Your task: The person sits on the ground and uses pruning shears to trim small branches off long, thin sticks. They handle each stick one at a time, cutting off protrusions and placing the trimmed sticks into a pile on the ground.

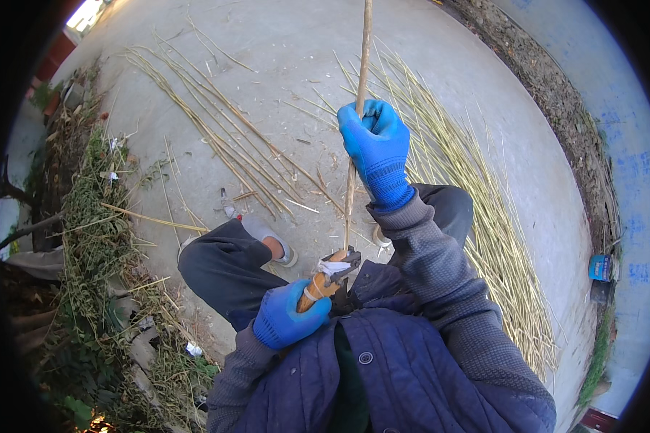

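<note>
Clearly, both gloved hands are clenched: right hand (378, 148) on the reed stalk (359, 86), left hand (289, 317) on the wooden-handled cutter (332, 273); a slip could nick the knee.

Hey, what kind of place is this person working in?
Most likely an outdoor yard, perhaps rural. The concrete ground is strewn with cut stalks, a weed pile lines one edge, and a blue wall bounds the other. The gloved right hand grips a long stick.

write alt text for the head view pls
A seated person in blue gloves grips a long thin stalk with the right hand, while the left hand holds a wooden-handled tool at its base. Cut stalks lie on the concrete ground.
</note>
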Tool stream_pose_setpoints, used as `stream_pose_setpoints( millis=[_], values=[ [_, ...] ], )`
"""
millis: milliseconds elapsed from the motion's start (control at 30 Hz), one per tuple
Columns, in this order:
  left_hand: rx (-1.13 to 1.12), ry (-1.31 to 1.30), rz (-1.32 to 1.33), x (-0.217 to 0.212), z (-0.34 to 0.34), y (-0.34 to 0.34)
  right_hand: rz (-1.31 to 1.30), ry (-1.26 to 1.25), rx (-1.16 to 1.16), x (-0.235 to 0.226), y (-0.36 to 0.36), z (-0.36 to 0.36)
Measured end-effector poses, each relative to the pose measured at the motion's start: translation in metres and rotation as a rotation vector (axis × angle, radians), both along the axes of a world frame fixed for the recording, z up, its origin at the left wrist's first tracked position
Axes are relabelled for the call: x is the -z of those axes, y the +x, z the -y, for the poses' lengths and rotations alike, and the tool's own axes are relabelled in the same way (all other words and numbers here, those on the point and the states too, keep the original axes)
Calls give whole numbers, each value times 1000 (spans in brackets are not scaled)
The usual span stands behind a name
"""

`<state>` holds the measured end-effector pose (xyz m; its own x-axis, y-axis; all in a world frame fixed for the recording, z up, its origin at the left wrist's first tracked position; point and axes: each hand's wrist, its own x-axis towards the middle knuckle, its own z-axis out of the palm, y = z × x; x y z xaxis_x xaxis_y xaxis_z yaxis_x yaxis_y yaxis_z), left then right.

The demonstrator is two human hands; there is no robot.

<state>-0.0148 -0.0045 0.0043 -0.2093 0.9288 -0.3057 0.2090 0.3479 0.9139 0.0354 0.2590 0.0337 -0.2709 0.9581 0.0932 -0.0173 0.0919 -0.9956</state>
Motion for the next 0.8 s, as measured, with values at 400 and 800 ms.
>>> stream_pose_setpoints(
  millis=[400,800],
  values=[
    [-83,78,-18,17,-3,1,52,-28,-15,12,7,18],
    [-82,124,-80,21,-7,4,-107,-73,48,11,5,13]
  ],
)
